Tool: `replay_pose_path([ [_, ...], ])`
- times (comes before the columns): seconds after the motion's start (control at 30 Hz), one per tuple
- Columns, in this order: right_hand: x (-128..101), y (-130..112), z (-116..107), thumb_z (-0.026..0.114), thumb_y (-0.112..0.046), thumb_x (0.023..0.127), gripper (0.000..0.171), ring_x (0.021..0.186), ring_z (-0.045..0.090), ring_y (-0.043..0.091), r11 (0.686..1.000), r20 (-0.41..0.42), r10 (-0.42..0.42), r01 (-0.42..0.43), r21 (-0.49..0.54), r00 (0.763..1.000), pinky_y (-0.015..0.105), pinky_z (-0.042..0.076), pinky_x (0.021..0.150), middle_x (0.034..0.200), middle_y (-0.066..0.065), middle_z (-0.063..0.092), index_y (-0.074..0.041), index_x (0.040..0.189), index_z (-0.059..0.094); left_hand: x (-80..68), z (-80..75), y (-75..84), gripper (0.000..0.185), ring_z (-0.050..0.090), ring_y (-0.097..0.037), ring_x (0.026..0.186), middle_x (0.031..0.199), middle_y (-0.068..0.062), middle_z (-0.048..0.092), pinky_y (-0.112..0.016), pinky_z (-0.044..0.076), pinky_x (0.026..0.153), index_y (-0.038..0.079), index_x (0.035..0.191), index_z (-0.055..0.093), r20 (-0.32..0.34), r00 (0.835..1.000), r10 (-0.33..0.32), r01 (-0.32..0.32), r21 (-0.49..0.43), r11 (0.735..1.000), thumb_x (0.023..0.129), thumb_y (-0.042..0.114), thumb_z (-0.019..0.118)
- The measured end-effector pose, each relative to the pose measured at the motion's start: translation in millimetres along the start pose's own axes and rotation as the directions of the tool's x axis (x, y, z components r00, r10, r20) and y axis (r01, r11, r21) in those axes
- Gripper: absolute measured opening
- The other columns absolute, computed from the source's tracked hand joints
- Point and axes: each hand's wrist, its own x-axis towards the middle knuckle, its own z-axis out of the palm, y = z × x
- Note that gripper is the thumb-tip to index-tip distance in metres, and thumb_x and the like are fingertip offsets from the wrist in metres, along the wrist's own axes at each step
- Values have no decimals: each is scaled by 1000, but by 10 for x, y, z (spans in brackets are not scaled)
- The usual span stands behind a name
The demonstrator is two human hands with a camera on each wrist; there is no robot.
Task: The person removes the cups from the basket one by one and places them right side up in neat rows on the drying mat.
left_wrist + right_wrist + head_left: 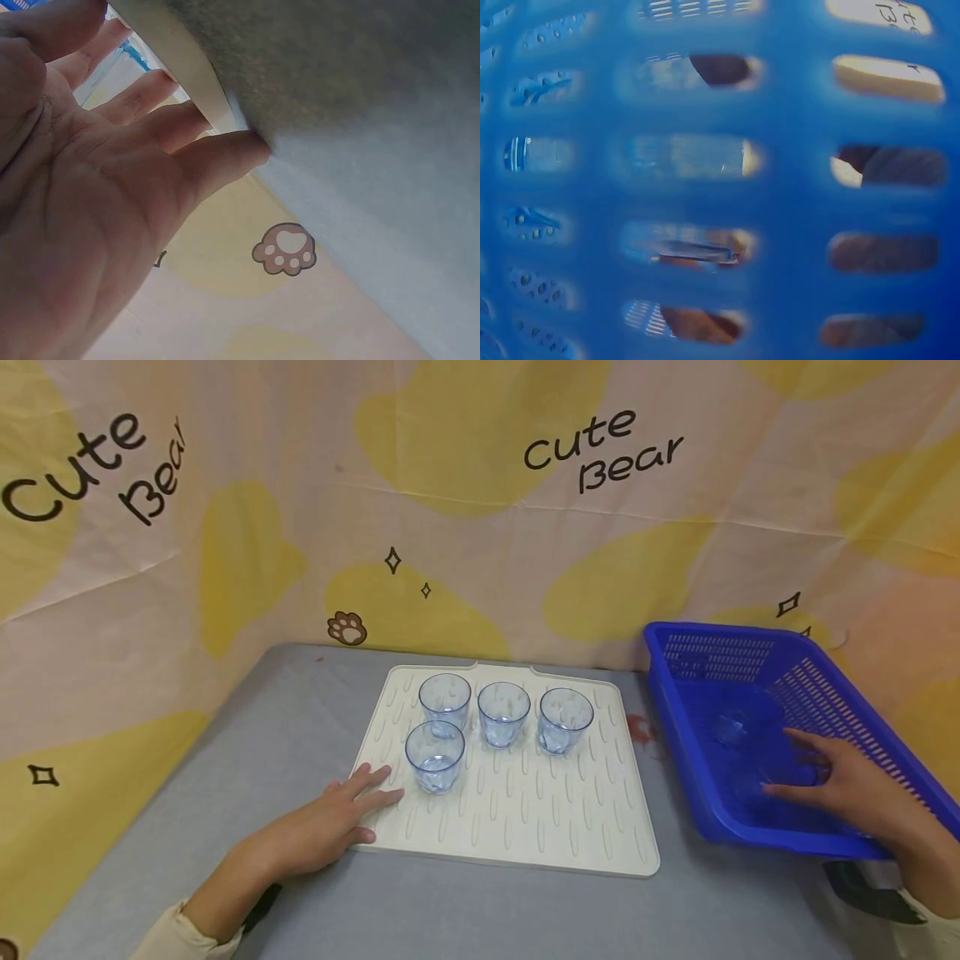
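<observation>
Right now your left hand (330, 827) lies flat with fingers straight and spread, resting on the near-left corner of the cream ribbed silicone drying mat (540, 827); it holds nothing, and pressing there looks like a way to keep the mat from sliding on the grey table top (247, 752). From the left wrist view the fingertips (225, 154) meet the mat's pale edge (187, 75), touching both it and the grey surface.

Your right hand (855, 789) reaches down into the blue slotted plastic basket (750, 847), fingers curling around a clear glass tumbler (787, 774) lying near the basket's floor; the grip looks partly closed on it, though blue on blue makes the contact hard to read, and I cannot tell for sure that it is firm. A second clear tumbler (738, 722) sits farther back in the basket. The right wrist view shows only the basket's slotted wall (795, 195) up close, with blurred shapes through the slots.

On the mat 4 clear blue-tinted tumblers stand upright: 3 in a back row (502, 712) and 1 in front (435, 757), just beside your left fingers; that front one is nearest to a stray knock. A cloth backdrop printed with yellow shapes and "cute Bear" (600, 452) closes off the rear; the basket's near wall stands between your right hand and the mat.
</observation>
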Motion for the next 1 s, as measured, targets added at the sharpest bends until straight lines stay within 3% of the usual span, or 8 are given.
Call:
replay_pose_path([
  [0.23, -18, 17, 43, 79, -37, 84, 100, 120, 41, 66, 999, 53, 32, -32, -6, 998, 72, 37, 90, 135, 51, 38, 21, 144, 24, -7, 6, 6, 54, 24, -46, 149, 162, -16, 31, -71, 23, 112, 17, 148, 47, -23, 999, 27, -26, 22, 999, 96, 17, 62],
  [0.5, -22, 1, 51, 79, -32, 85, 98, 123, 40, 65, 996, 3, 23, -24, 87, 1000, 72, 37, 92, 138, 49, 37, 18, 145, 21, -1, 5, 9, 56, 24, -45, 150, 162, -15, 31, -70, 23, 112, 20, 149, 47, -9, 1000, 11, -11, 33, 999, 96, 18, 63],
  [0.53, -22, 2, 48, 80, -33, 85, 99, 123, 41, 65, 996, -7, 21, -20, 88, 1000, 69, 40, 90, 138, 48, 38, 17, 146, 20, 4, 5, 10, 56, 23, -45, 150, 162, -15, 30, -70, 23, 113, 20, 149, 46, -8, 1000, 10, -10, 32, 999, 96, 18, 63],
  [0.63, -22, 17, 40, 80, -34, 84, 102, 122, 43, 64, 996, -27, 18, -16, 89, 999, 37, 53, 84, 138, 47, 41, 14, 150, 19, 14, 1, 18, 56, 23, -45, 150, 162, -15, 30, -70, 23, 113, 20, 149, 46, -5, 1000, 12, -12, 39, 999, 96, 19, 63],
  [0.73, -35, 23, 37, 81, -34, 84, 101, 122, 43, 62, 995, -53, 14, -9, 102, 998, 10, 40, 66, 138, 45, 43, 11, 151, 21, 21, 1, 23, 56, 23, -45, 150, 162, -15, 30, -70, 23, 113, 19, 149, 46, -4, 1000, 17, -17, 48, 999, 96, 19, 63],
  [0.77, -43, 20, 38, 80, -33, 84, 99, 121, 43, 62, 993, -61, 12, -5, 114, 998, 5, 35, 64, 139, 45, 43, 10, 151, 21, 24, 2, 23, 56, 23, -45, 150, 162, -15, 30, -70, 24, 113, 20, 149, 46, -2, 1000, 19, -19, 52, 998, 96, 19, 63],
  [0.9, -72, -21, 40, 80, -30, 85, 96, 118, 44, 58, 989, -107, 8, 8, 147, 994, 3, 34, 64, 139, 43, 43, 9, 152, 21, 24, 11, 11, 56, 23, -46, 150, 162, -16, 31, -70, 25, 112, 19, 149, 46, -3, 999, 32, -31, 68, 997, 96, 18, 63],
  [1.0, -87, -51, 40, 80, -27, 86, 95, 110, 59, 16, 984, -129, -2, 25, 178, 992, 3, 39, 65, 140, 42, 42, 7, 153, 21, 13, 16, -4, 56, 23, -46, 149, 161, -17, 32, -70, 26, 111, 17, 149, 46, -10, 999, 35, -34, 81, 996, 96, 17, 63],
])
